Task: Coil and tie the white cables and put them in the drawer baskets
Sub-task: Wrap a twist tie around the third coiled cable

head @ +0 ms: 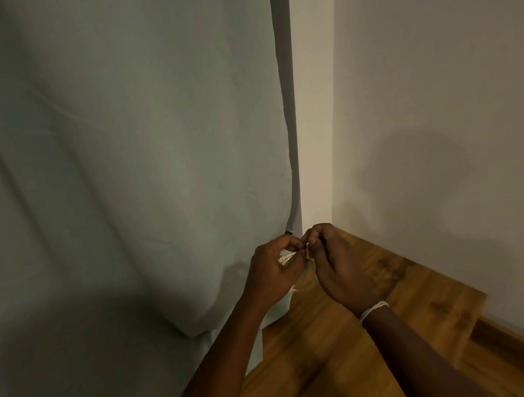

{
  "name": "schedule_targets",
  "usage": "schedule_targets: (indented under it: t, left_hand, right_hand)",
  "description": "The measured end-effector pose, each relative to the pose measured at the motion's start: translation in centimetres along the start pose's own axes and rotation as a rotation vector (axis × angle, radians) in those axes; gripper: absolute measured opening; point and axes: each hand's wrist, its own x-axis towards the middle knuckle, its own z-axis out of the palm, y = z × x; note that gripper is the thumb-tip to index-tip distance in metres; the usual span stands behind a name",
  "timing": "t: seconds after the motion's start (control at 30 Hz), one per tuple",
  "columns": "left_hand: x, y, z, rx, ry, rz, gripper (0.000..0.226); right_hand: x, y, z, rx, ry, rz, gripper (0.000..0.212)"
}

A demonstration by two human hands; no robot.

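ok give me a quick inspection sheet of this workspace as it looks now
surface: wooden top, bare where visible
job's things: white cable bundled between both hands; drawer baskets not in view
clutter: nothing seen
grippers: left hand grips the bundle; right hand pinches at its top
cables: loops hang below the hands; white band on right wrist
surroundings: grey curtain at left, plain wall at right, dim light

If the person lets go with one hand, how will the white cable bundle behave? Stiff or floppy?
Probably floppy: the white cable bends in thin loops between the left hand and right hand. Likely light, since fingertip pinches carry it. Loops hanging below may spring loose until tied.
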Motion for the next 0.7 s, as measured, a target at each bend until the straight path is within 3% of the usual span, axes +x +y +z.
schedule_targets:
  t: [0.27,0.43,0.7]
  left_hand:
    - [-0.5,0.3,0.2,0.033,0.034,-0.006,0.024]
    - [-0.5,-0.1,0.5,0.037,-0.002,-0.018,0.017]
    - [-0.4,-0.6,0.1,0.197,-0.005,0.142,0.013]
  right_hand:
    - [-0.5,-0.6,0.0,0.531,0.094,0.379,0.022]
    - [-0.7,-0.7,-0.3,0.551,0.083,0.437,0.025]
    - [-0.6,-1.5,-2.0,0.604,-0.046,0.488,0.023]
